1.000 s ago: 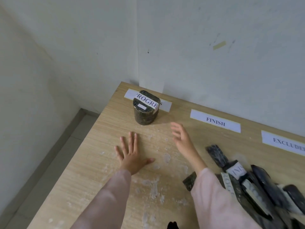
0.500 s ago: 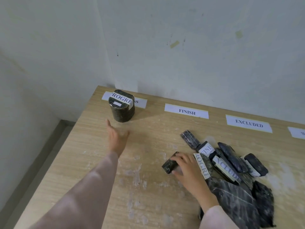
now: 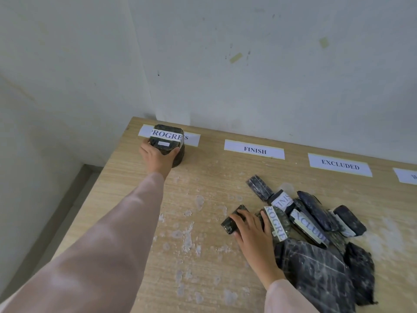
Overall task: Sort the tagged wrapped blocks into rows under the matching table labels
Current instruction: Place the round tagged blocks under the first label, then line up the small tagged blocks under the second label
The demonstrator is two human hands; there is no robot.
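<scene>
A dark wrapped block tagged PROGRESS stands upright at the far left of the table, partly covering the PROGRESS table label. My left hand wraps around its near side. My right hand lies on a small dark block at the left edge of the pile of wrapped blocks, fingers curled over it. In the pile I read tags PROGRESS, FINISH and EXCLUDED.
Table labels FINISH and EXCLUDED line the far edge, and a fourth label is cut off at the right. White walls meet behind the wooden table. The table's left edge drops to the floor.
My left hand has moved forward from the bare table and taken hold of the upright PROGRESS block. My right hand stays on the small block at the pile's left edge.
</scene>
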